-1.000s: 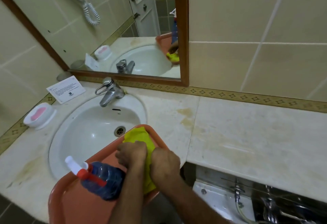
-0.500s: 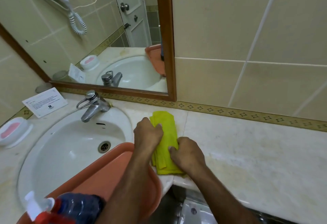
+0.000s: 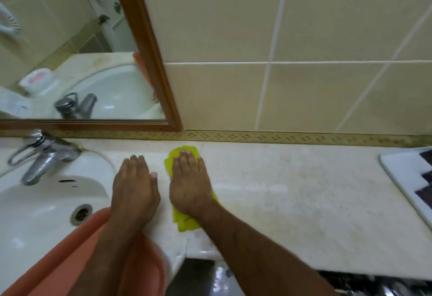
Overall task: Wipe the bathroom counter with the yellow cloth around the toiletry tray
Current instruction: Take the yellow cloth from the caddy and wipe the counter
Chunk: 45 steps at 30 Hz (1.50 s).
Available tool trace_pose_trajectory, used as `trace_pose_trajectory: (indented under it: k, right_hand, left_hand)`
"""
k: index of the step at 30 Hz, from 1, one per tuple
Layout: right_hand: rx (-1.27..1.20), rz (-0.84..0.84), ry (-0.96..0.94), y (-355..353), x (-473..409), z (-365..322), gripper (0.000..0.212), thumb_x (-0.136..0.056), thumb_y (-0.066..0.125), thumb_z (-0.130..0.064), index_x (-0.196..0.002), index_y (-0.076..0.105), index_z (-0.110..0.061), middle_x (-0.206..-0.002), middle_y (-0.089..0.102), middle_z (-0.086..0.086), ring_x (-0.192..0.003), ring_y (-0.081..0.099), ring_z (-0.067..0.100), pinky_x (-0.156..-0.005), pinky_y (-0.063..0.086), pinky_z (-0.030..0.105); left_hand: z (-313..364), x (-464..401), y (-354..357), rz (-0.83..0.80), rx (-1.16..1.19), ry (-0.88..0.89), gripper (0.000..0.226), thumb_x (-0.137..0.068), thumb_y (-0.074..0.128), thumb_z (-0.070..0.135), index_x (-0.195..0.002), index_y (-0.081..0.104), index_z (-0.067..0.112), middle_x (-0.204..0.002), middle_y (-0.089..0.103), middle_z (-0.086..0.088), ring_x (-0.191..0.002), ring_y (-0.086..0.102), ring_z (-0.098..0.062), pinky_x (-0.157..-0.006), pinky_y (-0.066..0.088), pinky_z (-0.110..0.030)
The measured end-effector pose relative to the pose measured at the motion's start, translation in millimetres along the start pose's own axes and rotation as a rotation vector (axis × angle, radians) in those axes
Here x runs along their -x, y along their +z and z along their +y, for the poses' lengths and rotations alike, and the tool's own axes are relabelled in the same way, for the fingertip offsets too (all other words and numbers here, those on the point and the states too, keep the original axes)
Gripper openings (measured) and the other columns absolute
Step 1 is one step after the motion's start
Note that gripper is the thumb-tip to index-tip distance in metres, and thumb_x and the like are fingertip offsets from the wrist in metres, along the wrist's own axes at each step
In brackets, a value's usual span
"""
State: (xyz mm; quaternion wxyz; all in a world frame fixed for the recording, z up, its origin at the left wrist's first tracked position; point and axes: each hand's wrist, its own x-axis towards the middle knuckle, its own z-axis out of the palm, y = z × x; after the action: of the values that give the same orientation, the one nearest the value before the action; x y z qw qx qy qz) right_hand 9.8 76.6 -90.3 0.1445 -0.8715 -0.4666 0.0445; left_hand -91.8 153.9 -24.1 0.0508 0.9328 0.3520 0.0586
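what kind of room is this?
Almost certainly a bathroom, perhaps a hotel's: a white sink with a chrome faucet set in a pale counter, a wood-framed mirror above, tiled wall behind.

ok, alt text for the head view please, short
A person's right hand presses a yellow cloth flat on a pale bathroom counter, left hand flat beside it. A sink and faucet lie left; an orange tray overhangs the basin.

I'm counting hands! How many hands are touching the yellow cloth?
1. The right hand presses flat on the yellow cloth. The left hand rests on the bare counter beside it.
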Motion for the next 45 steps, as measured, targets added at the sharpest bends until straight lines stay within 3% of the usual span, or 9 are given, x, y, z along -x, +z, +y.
trace_pose_trajectory:
  k: [4, 8, 13, 18, 26, 31, 34, 37, 45]
  right_hand:
    - [0.148, -0.066, 0.076, -32, 18, 110, 0.063, -0.094, 0.029, -0.026, -0.151, 0.014, -0.005, -0.161, 0.013, 0.015, -0.149, 0.007, 0.029, -0.119, 0.003, 0.051]
    - [0.210, -0.062, 0.163, -72, 75, 224, 0.060, -0.096, 0.028, -0.030, -0.152, 0.015, -0.014, -0.162, 0.013, 0.005, -0.149, 0.009, 0.021, -0.120, 0.008, 0.045]
    - [0.275, -0.098, 0.250, -124, 141, 327, 0.059, -0.098, 0.034, -0.029, -0.152, 0.020, -0.011, -0.161, 0.016, 0.011, -0.148, 0.014, 0.025, -0.119, 0.014, 0.042]
    - [0.210, -0.038, 0.376, -136, 180, 356, 0.056, -0.099, 0.035, -0.025, -0.149, 0.025, -0.003, -0.158, 0.021, 0.018, -0.147, 0.016, 0.032, -0.119, 0.015, 0.045]
    - [0.206, 0.085, 0.626, -110, 217, 297, 0.058, -0.096, 0.029, -0.033, -0.144, 0.029, -0.001, -0.154, 0.029, 0.023, -0.142, 0.024, 0.036, -0.115, 0.024, 0.051]
    - [0.179, 0.120, 0.704, -89, 190, 210, 0.060, -0.094, 0.034, -0.033, -0.144, 0.029, 0.001, -0.152, 0.030, 0.025, -0.141, 0.023, 0.039, -0.114, 0.025, 0.053]
    - [0.171, 0.089, 0.592, -67, 151, 143, 0.064, -0.093, 0.034, -0.035, -0.146, 0.026, 0.001, -0.154, 0.027, 0.024, -0.142, 0.022, 0.038, -0.115, 0.022, 0.051]
    - [0.090, 0.057, 0.446, -38, 99, 74, 0.067, -0.093, 0.029, -0.038, -0.148, 0.021, 0.000, -0.157, 0.020, 0.023, -0.145, 0.016, 0.038, -0.118, 0.015, 0.051]
    - [0.070, -0.053, -0.109, 16, 37, -47, 0.063, -0.094, 0.038, -0.036, -0.147, 0.028, -0.004, -0.157, 0.025, 0.017, -0.146, 0.016, 0.032, -0.119, 0.011, 0.050]
  left_hand:
    - [36, -10, 26, -0.174, 0.026, 0.109, 0.075, -0.096, 0.018, 0.050, -0.149, 0.020, -0.003, -0.158, 0.020, -0.026, -0.148, 0.016, -0.037, -0.120, 0.015, -0.047]
    - [55, -11, 54, -0.279, -0.056, 0.262, 0.081, -0.093, 0.012, 0.057, -0.152, 0.009, 0.001, -0.162, 0.004, -0.021, -0.150, -0.001, -0.031, -0.122, 0.004, -0.045]
    - [54, -11, 58, -0.206, -0.114, 0.327, 0.078, -0.094, 0.011, 0.054, -0.150, 0.016, 0.001, -0.161, 0.012, -0.021, -0.150, 0.005, -0.032, -0.121, 0.005, -0.050]
    - [56, -13, 56, -0.205, -0.145, 0.353, 0.073, -0.094, 0.014, 0.052, -0.143, 0.030, 0.000, -0.155, 0.029, -0.022, -0.146, 0.019, -0.035, -0.120, 0.013, -0.054]
    - [64, -12, 52, -0.177, -0.197, 0.309, 0.077, -0.093, 0.015, 0.052, -0.145, 0.026, -0.003, -0.156, 0.026, -0.024, -0.146, 0.018, -0.036, -0.120, 0.013, -0.053]
    - [46, 7, 26, -0.077, -0.106, 0.115, 0.078, -0.093, 0.010, 0.052, -0.147, 0.021, -0.003, -0.157, 0.022, -0.026, -0.147, 0.016, -0.037, -0.120, 0.010, -0.053]
    - [1, 42, 5, -0.003, 0.087, -0.054, 0.077, -0.094, 0.010, 0.054, -0.145, 0.021, -0.002, -0.153, 0.026, -0.028, -0.144, 0.021, -0.039, -0.119, 0.016, -0.055]
    - [-25, 81, 4, -0.042, 0.063, -0.151, 0.078, -0.094, 0.011, 0.050, -0.143, 0.022, -0.009, -0.151, 0.024, -0.035, -0.142, 0.020, -0.045, -0.118, 0.016, -0.056]
    - [-29, 100, 30, -0.099, -0.035, -0.166, 0.079, -0.089, 0.016, 0.040, -0.141, 0.024, -0.018, -0.149, 0.021, -0.042, -0.142, 0.019, -0.051, -0.116, 0.016, -0.058]
